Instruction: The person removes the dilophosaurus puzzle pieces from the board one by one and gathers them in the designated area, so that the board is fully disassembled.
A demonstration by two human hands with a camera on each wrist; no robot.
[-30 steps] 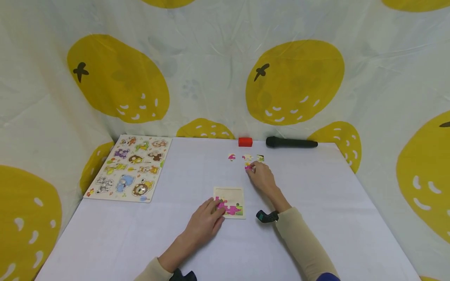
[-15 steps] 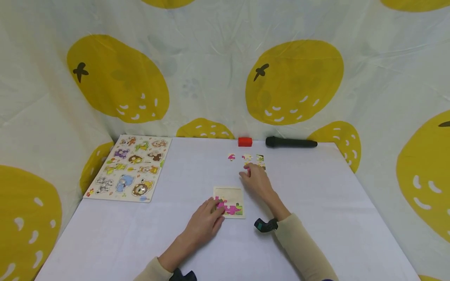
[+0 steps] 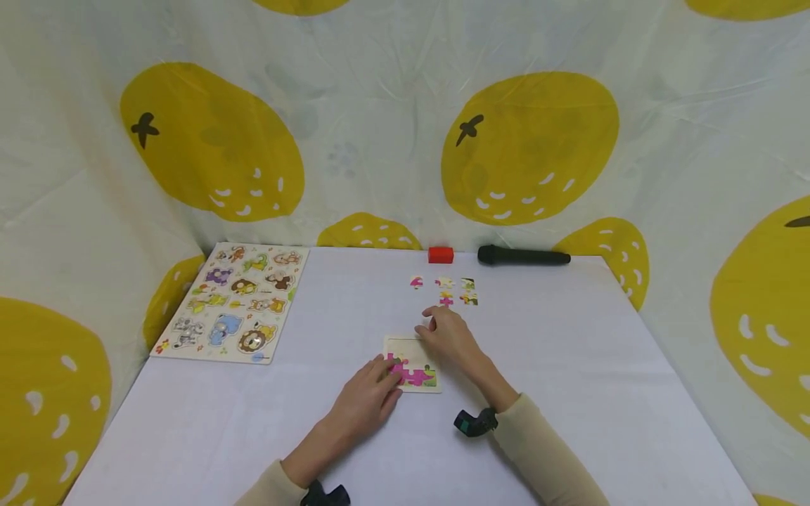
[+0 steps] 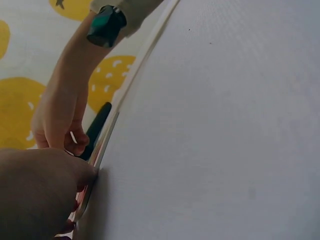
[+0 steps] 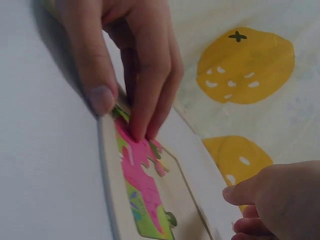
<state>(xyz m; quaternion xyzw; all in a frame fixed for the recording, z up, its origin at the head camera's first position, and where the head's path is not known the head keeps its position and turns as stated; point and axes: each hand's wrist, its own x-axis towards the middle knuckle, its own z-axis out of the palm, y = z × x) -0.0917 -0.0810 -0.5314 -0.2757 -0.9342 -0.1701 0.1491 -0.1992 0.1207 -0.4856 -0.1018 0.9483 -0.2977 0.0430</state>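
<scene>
A small wooden jigsaw tray [image 3: 413,390] lies on the white table with pink and green pieces [image 5: 142,182] fitted along its near side and lower left. My left hand [image 3: 367,397] holds it by the lower left corner, thumb at the outer edge and fingertips on the pink pieces. Over the tray's upper right corner hovers my right hand [image 3: 452,341], its fingers loosely bent. Nothing shows between its thumb and fingers in the right wrist view. Just beyond that hand, loose jigsaw pieces [image 3: 446,299] lie face up in two short rows.
A larger animal puzzle board [image 3: 230,306] lies at the table's left. Along the far edge are a red block [image 3: 441,255] and a black microphone [image 3: 524,256]. A fruit-patterned curtain [image 3: 380,126] hangs behind the table.
My right hand has come back from the loose pieces toward the tray, uncovering the pieces beneath it. The left hand has stayed on the tray.
</scene>
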